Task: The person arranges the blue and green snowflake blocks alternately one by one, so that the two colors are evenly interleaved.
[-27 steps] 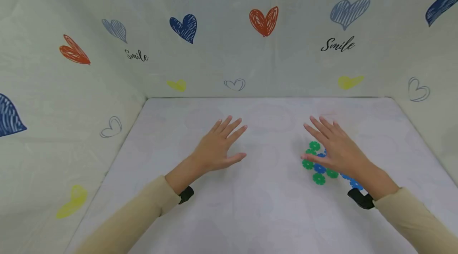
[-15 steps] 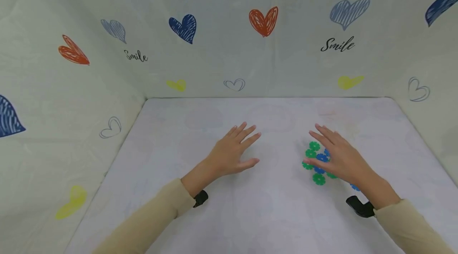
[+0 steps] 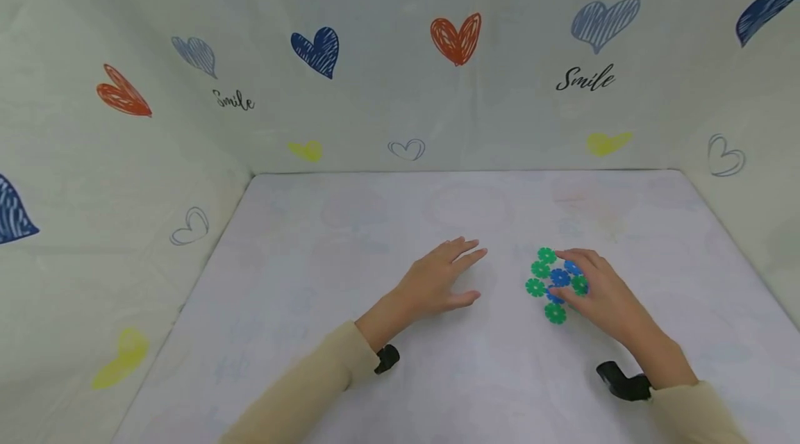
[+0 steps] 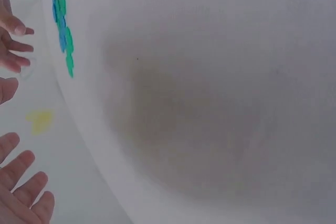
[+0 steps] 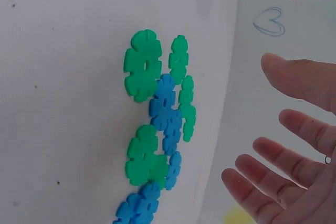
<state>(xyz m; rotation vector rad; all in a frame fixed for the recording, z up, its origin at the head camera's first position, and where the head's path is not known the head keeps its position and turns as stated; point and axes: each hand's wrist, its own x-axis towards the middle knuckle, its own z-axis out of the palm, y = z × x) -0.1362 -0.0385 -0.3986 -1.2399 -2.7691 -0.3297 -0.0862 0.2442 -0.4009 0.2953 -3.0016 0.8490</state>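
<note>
Six green discs [image 5: 137, 69] and five blue discs [image 5: 159, 106] lie clustered on the table [image 3: 350, 235], toward its right. Above them is the right hand [image 3: 601, 298], relaxed, grasping nothing; left of them, the left hand [image 3: 430, 288], empty, fingers extended. Two "Smile" prints [image 3: 585, 78] mark the wall [image 3: 375, 96].

Blue and green pieces [image 4: 69, 50] lie at ten o'clock, right hand [image 4: 10, 23] near them — left hand [image 4: 17, 169], fingers apart, at eight.
</note>
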